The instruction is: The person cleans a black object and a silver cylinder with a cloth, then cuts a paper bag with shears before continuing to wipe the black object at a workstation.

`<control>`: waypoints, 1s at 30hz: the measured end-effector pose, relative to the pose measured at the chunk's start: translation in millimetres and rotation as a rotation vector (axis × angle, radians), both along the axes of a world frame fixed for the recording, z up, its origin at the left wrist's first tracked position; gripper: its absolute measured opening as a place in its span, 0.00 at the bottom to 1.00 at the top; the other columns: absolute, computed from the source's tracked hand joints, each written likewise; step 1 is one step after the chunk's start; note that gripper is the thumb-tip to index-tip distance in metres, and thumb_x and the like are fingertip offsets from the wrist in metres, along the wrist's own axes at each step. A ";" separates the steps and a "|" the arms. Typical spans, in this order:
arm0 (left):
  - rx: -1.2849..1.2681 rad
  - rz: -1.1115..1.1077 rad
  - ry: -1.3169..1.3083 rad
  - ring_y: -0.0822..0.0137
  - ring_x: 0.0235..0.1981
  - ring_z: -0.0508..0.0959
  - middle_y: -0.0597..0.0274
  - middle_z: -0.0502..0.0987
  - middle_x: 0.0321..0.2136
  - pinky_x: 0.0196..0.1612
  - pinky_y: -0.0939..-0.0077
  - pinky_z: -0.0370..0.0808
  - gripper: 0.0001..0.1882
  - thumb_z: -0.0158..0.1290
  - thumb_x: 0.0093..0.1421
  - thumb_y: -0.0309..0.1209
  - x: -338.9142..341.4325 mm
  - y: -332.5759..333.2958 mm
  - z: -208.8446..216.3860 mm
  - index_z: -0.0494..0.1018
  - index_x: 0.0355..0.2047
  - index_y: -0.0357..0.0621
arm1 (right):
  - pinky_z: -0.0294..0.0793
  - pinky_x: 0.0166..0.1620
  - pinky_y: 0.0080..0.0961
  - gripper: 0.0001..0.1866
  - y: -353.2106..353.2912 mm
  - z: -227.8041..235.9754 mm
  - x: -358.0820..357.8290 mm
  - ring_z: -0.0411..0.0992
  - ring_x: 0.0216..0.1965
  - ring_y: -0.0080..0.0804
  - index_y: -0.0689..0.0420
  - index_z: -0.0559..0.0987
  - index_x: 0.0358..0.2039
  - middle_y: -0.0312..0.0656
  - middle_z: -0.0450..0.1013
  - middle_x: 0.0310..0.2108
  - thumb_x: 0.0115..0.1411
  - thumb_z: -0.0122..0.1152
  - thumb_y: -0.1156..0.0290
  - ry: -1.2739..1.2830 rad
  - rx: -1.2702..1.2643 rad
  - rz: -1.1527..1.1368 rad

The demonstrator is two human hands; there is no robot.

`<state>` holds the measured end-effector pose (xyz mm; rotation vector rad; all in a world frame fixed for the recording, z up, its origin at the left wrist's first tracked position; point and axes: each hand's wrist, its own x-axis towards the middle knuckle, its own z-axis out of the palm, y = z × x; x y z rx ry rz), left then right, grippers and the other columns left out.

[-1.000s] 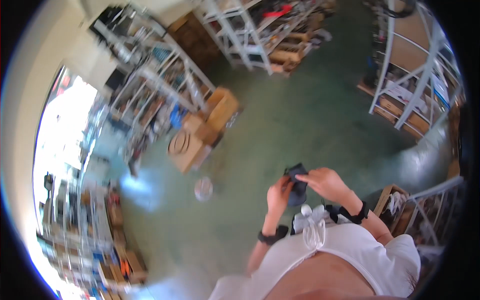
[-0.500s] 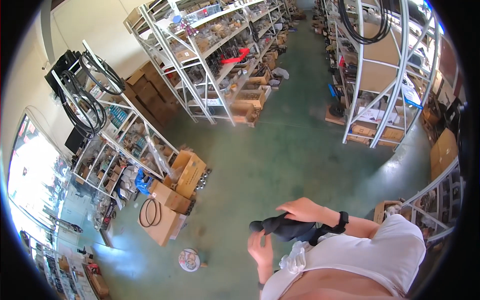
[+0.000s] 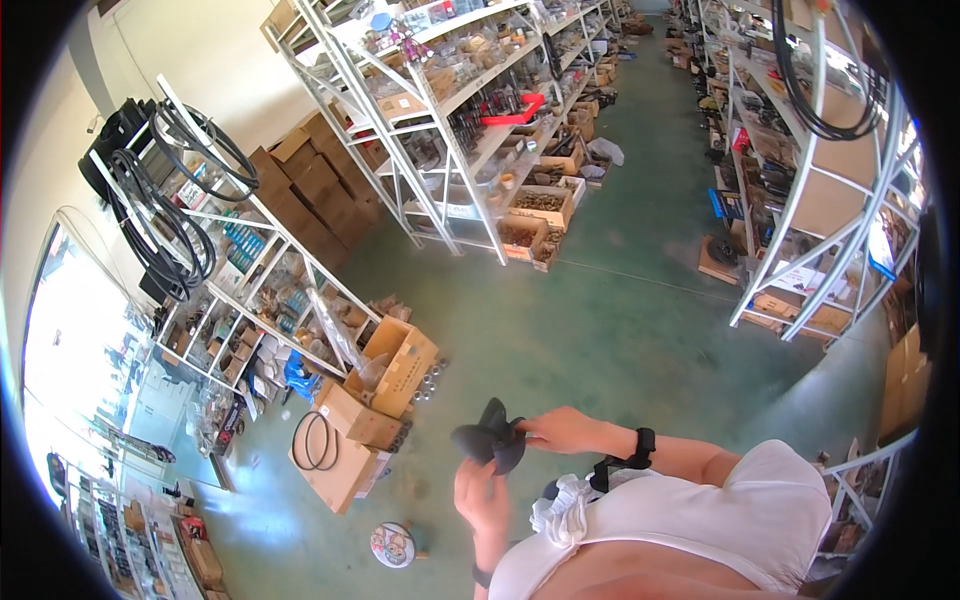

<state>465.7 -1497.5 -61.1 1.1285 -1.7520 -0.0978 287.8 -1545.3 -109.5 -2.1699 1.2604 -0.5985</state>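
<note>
A dark grey, lobed object (image 3: 490, 437) is held up in front of my body, above the floor; whether it is rubber or folded cloth I cannot make out. My left hand (image 3: 482, 492) grips its underside, fingertips pressed to the lower edge. From the right, my right hand (image 3: 565, 431) pinches its right side between thumb and fingers. The object's lobes spread outward, one pointing up and one to the left. On my right wrist sits a black band (image 3: 643, 447).
A low round stool (image 3: 392, 545) stands to the left of my hands. Beyond it are open cardboard boxes (image 3: 398, 365) and a flat carton (image 3: 338, 460) with a black ring on it. Loaded metal shelves (image 3: 480, 180) flank a green-floored aisle; another rack (image 3: 800, 230) rises at right.
Both hands and the dark object have moved left in the picture. The object now shows spread lobes. My right hand has shifted from over its top to its right side. The view has turned slightly.
</note>
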 end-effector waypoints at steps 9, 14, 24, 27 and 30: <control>0.247 -0.030 0.025 0.55 0.31 0.74 0.56 0.75 0.27 0.35 0.66 0.70 0.11 0.57 0.42 0.19 -5.3 -80.9 -30.9 0.74 0.29 0.42 | 0.69 0.25 0.41 0.10 -92.5 -15.7 -17.0 0.71 0.22 0.47 0.49 0.71 0.37 0.46 0.72 0.20 0.54 0.48 0.64 0.080 -0.104 -0.200; 0.335 -0.049 0.053 0.54 0.30 0.74 0.54 0.75 0.27 0.34 0.67 0.70 0.10 0.55 0.45 0.21 -13.5 -154.7 -24.2 0.74 0.30 0.40 | 0.69 0.25 0.40 0.12 -147.2 -1.1 -42.1 0.70 0.21 0.47 0.54 0.71 0.39 0.47 0.72 0.20 0.54 0.50 0.67 0.081 -0.213 -0.411; 0.241 -0.052 0.000 0.50 0.40 0.72 0.49 0.74 0.34 0.43 0.62 0.68 0.11 0.55 0.49 0.24 -10.2 -303.7 -27.9 0.73 0.35 0.41 | 0.70 0.36 0.37 0.17 -246.5 32.3 -46.5 0.70 0.35 0.47 0.56 0.68 0.45 0.47 0.72 0.36 0.52 0.50 0.76 -0.103 -0.395 -0.497; 0.370 -0.091 0.041 0.47 0.46 0.69 0.44 0.71 0.43 0.46 0.63 0.67 0.14 0.52 0.53 0.26 -13.0 -340.8 -52.6 0.71 0.41 0.42 | 0.69 0.38 0.36 0.19 -272.8 37.2 -39.6 0.69 0.37 0.49 0.57 0.68 0.47 0.49 0.71 0.38 0.52 0.49 0.78 -0.220 -0.384 -0.521; 0.477 -0.159 0.029 0.46 0.46 0.69 0.42 0.69 0.44 0.46 0.63 0.67 0.17 0.50 0.54 0.26 -14.8 -364.6 -76.1 0.68 0.45 0.39 | 0.69 0.40 0.35 0.20 -311.2 36.5 -35.0 0.69 0.38 0.51 0.57 0.67 0.48 0.50 0.70 0.39 0.52 0.47 0.79 -0.296 -0.308 -0.415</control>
